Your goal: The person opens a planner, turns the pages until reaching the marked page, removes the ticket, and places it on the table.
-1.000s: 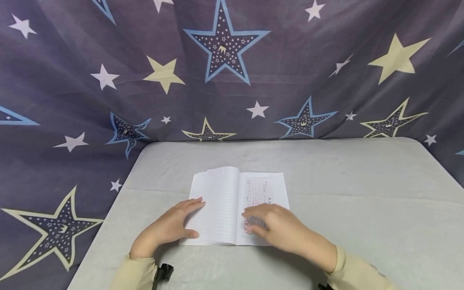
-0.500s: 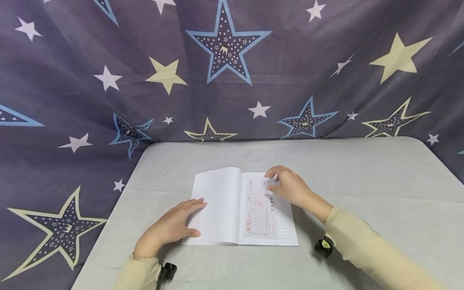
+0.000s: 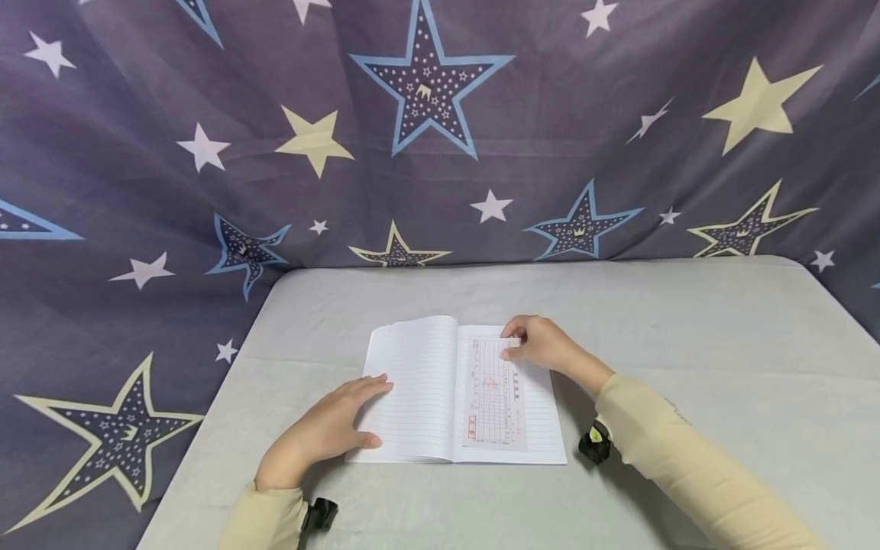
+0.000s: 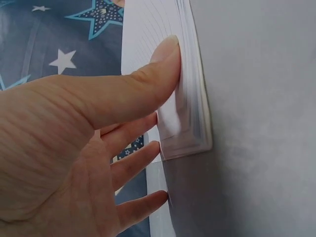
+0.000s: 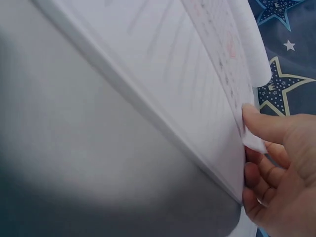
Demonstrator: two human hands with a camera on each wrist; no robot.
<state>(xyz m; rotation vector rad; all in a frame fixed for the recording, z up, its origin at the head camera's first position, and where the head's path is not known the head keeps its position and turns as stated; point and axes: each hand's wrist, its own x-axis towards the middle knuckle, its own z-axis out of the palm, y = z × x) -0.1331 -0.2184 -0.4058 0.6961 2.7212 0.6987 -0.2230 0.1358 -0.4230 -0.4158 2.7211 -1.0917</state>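
Note:
An open lined notebook point(image 3: 419, 397) lies on the table. On its right-hand page is a printed paper slip point(image 3: 490, 405) with a grid of lines and red marks. My right hand point(image 3: 546, 342) pinches the slip's top end between thumb and fingers; the right wrist view shows the slip's corner point(image 5: 254, 142) bent up behind the thumb point(image 5: 264, 126). My left hand point(image 3: 330, 424) rests spread on the left page's outer edge. In the left wrist view its thumb point(image 4: 165, 59) lies over the page edges, the other fingers extended beyond the left side.
A pale grey cloth covers the table point(image 3: 687, 344). Behind it and at the left hangs a dark curtain point(image 3: 522, 84) with a star print. Black wrist devices, such as the right one point(image 3: 595, 443), sit at both sleeves.
My right hand has moved from the slip's lower part up to its top end and now pinches it there. The left hand stays in place on the notebook.

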